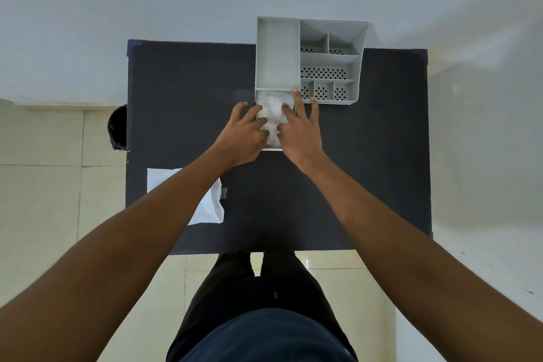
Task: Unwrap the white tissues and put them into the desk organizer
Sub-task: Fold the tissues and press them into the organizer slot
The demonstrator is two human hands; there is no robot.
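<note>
Tissues (271, 122) sit in the pulled-out drawer (274, 149) at the 6 o'clock face of the desk organizer (277, 53), itself at 12 o'clock on the table (182, 91). Left hand (242, 138) and right hand (299, 134) press flat on the stack, fingers spread, clamped on nothing. Empty white wrapper (210, 206) lies at 8 o'clock. Judgement: tuck corners below the drawer rim, keep pressure even from both sides, then slide the drawer shut without catching loose edges.
</note>
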